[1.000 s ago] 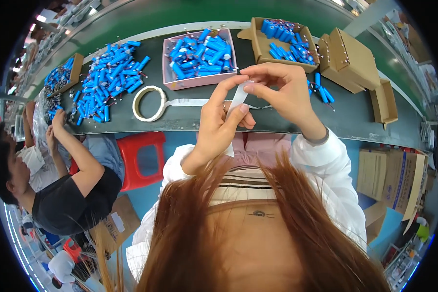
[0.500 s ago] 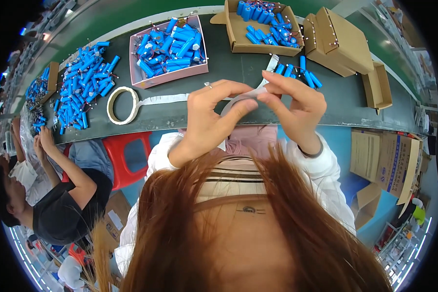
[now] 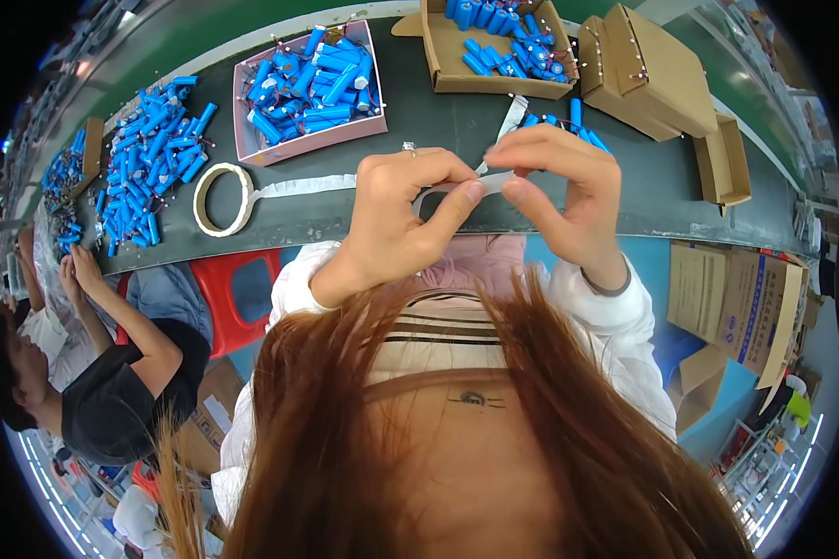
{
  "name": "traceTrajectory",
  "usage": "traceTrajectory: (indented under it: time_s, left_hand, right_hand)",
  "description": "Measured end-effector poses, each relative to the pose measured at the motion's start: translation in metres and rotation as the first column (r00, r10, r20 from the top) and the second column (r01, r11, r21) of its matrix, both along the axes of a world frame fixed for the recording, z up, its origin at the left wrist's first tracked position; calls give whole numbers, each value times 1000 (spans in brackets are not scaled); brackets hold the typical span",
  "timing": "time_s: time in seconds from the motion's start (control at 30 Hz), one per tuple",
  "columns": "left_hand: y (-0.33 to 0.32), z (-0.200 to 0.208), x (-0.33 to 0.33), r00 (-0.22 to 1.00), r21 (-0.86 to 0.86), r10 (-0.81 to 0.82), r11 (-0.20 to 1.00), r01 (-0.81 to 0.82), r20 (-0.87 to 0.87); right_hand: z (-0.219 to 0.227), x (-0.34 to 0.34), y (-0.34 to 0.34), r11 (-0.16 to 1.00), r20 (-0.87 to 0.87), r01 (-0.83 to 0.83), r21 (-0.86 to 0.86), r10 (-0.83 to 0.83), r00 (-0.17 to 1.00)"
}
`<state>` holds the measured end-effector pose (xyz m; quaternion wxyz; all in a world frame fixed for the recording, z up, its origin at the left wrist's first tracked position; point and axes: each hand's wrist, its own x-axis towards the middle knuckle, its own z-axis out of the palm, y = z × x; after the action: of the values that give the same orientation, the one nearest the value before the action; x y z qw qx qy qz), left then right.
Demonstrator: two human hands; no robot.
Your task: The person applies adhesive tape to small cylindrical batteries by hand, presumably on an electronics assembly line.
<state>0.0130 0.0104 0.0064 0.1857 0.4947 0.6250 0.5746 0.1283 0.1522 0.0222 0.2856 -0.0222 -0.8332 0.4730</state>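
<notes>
A white tape strip (image 3: 496, 181) is pinched between my two hands above the dark green bench. My left hand (image 3: 391, 214) has its thumb and forefinger closed on the strip's left part. Closed on its other end, my right hand (image 3: 573, 191) has thumb and fingertips pressed together. From behind my left hand the tape (image 3: 303, 187) runs left to a tape roll (image 3: 247, 200) lying flat on the bench. Another loose piece of white tape (image 3: 513, 118) lies just beyond my right fingers. Several blue cylindrical battery cells (image 3: 576, 114) lie partly hidden behind my right hand.
A pink box (image 3: 380, 124) heaped with wired blue cells stands at the back. An open cardboard box (image 3: 494, 86) of cells, a closed carton (image 3: 657, 84) and a small tray (image 3: 722, 163) are rightward. A pile of cells (image 3: 154, 168) lies left, near a co-worker (image 3: 112, 405).
My fingertips have come closer together along the tape, and my right hand's fingers now curl further over it. The whole view has shifted slightly.
</notes>
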Motion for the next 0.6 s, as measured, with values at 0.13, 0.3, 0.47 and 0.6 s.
traceTrajectory:
  time_s: [0.13, 0.3, 0.47, 0.6]
  left_hand:
    - [1, 1, 1, 997, -4, -32, 999, 32, -76]
    - [-1, -4, 3, 990, -34, -25, 999, 21, -137]
    - [-1, -8, 9, 977, -98, 38, 993, -60, -210]
    - [1, -13, 14, 966, -115, 61, 989, -93, -251]
  right_hand:
    - [3, -2, -1, 995, 126, -93, 25, 89, 988]
    - [2, 0, -6, 987, 162, -76, 139, 53, 985]
    - [-6, 1, -11, 908, 83, 14, 420, -54, 995]
    - [-16, 2, -13, 873, 49, 74, 481, -112, 993]
